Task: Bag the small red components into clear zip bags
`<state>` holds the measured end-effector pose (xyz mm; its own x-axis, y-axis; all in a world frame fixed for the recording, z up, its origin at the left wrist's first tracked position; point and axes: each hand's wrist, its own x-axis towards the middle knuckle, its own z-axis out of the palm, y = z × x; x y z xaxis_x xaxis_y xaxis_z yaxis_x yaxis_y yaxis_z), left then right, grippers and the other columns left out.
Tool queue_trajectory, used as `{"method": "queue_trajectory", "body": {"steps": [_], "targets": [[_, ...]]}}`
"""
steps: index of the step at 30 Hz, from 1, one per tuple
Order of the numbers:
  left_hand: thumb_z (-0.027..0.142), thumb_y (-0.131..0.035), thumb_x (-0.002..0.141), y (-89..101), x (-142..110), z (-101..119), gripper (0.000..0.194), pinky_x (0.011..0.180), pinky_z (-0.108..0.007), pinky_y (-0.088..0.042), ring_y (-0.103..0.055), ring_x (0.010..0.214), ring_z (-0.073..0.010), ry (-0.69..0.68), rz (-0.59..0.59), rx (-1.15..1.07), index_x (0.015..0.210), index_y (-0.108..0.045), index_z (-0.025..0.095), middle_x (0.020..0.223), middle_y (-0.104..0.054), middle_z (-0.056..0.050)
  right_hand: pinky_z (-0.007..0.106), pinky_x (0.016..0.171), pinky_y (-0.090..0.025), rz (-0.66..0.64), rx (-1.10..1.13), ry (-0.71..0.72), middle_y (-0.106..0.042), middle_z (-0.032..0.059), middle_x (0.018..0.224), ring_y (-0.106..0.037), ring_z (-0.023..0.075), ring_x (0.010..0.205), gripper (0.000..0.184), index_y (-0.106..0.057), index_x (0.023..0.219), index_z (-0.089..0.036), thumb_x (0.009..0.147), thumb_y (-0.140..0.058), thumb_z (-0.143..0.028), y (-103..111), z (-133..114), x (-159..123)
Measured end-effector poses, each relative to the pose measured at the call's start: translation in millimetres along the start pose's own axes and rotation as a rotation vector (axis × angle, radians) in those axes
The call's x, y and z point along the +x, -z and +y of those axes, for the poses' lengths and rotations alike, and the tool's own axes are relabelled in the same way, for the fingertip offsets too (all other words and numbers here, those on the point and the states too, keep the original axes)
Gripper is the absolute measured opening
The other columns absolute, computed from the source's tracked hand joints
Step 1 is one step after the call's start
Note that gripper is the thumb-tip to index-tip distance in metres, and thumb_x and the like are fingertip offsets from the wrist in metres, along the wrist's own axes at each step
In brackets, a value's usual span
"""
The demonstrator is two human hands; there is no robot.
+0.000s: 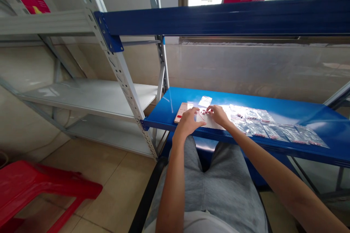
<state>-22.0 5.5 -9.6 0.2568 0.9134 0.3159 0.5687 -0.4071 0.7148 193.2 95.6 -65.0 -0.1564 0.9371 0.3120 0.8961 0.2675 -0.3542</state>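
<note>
My left hand (188, 119) rests at the near-left edge of a white sheet (216, 122), thumb and fingers spread apart with nothing between them. Small dark red pieces (204, 112), too small to name, lie on the sheet between my hands. On the far side of the sheet my right hand (218, 114) has its fingers curled together beside these pieces; whatever is in its fingertips is hidden. A phone-like flat object (179, 114) lies left of my left hand. Behind the sheet is a small white packet (205, 101).
Several clear plastic bags (276, 132) with small dark red contents lie in rows on the blue shelf (295, 111) to the right. A blue beam (218, 20) crosses above. A grey upright post (123, 74) stands left, and a red stool (49, 185) is on the floor.
</note>
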Motion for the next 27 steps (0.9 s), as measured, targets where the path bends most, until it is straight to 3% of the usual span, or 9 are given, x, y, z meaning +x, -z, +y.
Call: {"method": "queue_trajectory", "body": {"steps": [21, 27], "targets": [[0.038, -0.086, 0.074, 4.0, -1, 6, 0.059, 0.085, -0.032, -0.056, -0.069, 0.107, -0.0236, 0.033, -0.029, -0.086, 0.126, -0.064, 0.022, 0.122, -0.072, -0.008, 0.028, 0.073, -0.042, -0.043, -0.078, -0.024, -0.076, 0.0149, 0.102, -0.066, 0.0249, 0.094, 0.019, -0.076, 0.098, -0.013, 0.093, -0.058, -0.013, 2, 2, 6], [0.038, -0.086, 0.073, 3.9, -1, 5, 0.061, 0.091, -0.036, -0.056, -0.069, 0.108, -0.0248, 0.037, -0.03, -0.072, 0.127, -0.063, 0.022, 0.126, -0.07, -0.009, 0.027, 0.071, -0.043, -0.02, -0.035, -0.045, -0.076, 0.0138, 0.1, -0.067, 0.0216, 0.086, 0.018, -0.075, 0.098, -0.014, 0.094, -0.058, -0.017, 17, 1, 3]]}}
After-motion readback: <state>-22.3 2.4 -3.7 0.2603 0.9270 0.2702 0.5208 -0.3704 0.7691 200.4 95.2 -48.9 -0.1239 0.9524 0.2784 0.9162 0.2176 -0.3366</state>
